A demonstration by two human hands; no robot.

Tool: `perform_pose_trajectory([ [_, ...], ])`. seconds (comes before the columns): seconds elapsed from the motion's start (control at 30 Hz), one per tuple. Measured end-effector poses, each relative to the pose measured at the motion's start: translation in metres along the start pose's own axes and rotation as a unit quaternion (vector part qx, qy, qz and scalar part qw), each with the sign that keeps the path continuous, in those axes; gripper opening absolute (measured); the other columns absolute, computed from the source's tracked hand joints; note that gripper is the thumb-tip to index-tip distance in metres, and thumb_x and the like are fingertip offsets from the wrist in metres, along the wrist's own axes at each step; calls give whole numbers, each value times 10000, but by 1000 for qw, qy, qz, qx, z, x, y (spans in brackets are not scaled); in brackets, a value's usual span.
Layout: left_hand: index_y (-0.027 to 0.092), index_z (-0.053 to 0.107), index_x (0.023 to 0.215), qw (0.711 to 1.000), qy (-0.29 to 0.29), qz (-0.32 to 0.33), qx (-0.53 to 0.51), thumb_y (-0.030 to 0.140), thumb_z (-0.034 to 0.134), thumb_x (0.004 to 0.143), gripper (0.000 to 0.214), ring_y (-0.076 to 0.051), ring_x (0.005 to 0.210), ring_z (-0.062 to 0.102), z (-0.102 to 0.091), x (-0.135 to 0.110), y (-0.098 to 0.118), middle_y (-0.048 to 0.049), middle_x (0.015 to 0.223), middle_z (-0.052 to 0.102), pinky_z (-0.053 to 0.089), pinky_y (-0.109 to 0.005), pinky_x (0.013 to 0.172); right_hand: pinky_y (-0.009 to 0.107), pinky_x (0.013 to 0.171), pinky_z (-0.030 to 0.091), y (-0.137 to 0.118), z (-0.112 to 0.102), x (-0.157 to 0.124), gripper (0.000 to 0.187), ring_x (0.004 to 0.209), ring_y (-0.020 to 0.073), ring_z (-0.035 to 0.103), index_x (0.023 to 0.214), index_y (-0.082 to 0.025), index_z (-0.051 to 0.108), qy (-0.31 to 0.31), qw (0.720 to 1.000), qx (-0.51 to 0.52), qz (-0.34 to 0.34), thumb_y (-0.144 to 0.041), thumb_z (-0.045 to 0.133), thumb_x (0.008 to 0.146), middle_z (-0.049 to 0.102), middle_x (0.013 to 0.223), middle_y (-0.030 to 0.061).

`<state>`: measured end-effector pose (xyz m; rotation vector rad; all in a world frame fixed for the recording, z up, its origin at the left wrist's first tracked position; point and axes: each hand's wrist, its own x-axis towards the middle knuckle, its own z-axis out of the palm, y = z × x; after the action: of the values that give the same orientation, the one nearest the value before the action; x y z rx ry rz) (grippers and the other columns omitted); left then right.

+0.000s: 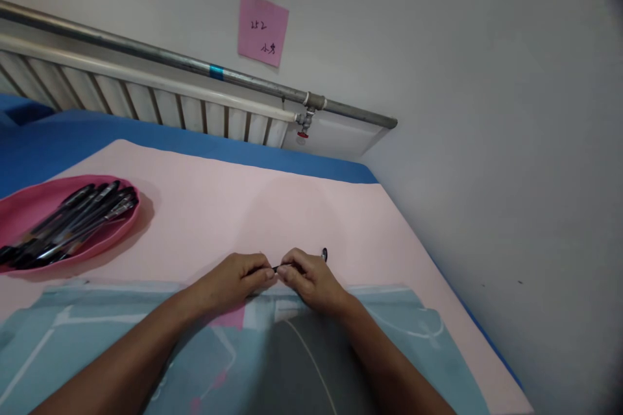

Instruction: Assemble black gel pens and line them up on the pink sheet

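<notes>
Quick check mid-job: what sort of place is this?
Probably a simple indoor work table by a wall, perhaps a small workshop: a pink tray holds many black pens, a radiator and pipe run along the wall, and the left hand and right hand pinch one thin pen.

You wore the one camera on your head, and it looked forward and down along your forearms. Your left hand (233,282) and right hand (314,282) lay near the lens, low in mid-frame. Beyond them it took in the pink table cover (292,207), faced the radiator (146,100) and grey wall (487,110), and sat tilted, so the cover's far edge sloped down to the right.
</notes>
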<state>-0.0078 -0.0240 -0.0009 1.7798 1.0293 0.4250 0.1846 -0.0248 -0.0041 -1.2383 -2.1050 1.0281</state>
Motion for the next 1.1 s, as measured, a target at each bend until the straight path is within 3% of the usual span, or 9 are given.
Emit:
perform_pose_trajectory([
  [0.43,182,515,747,991,23,34,127,409,343,856,305,-95,576,436,4,0,-5,31,635,515,282,-216,549,215,538,306,1,0,1,237,574,95,425,673,-180,488,-17,1000,11,17,-327,433,850,477,591,-33],
  [0.77,198,529,921,949,54,95,296,430,207,904,397,-152,676,547,10,-2,-12,-31,801,617,322,-257,599,212,540,305,-2,-2,2,258,565,92,406,629,-182,467,-18,998,34,52,-318,437,846,445,566,-44],
  [0.9,195,525,898,952,50,94,288,421,220,904,379,-152,663,545,9,-1,-11,-29,783,611,320,-256,590,210,532,313,-2,2,3,259,561,93,413,619,-182,473,-15,997,35,62,-323,450,835,449,557,-42],
  [1.0,197,514,849,965,53,74,246,411,249,899,344,-133,622,522,7,-1,-7,-6,722,585,316,-241,572,213,535,334,-1,-3,3,253,559,98,434,643,-182,500,46,997,31,62,-349,454,827,476,571,-33],
  [1.1,201,511,832,971,57,58,223,416,267,892,332,-126,609,508,4,-1,-5,5,693,570,314,-234,567,215,521,347,6,-20,1,260,539,101,449,706,-187,510,193,977,25,84,-399,424,830,480,584,-30],
])
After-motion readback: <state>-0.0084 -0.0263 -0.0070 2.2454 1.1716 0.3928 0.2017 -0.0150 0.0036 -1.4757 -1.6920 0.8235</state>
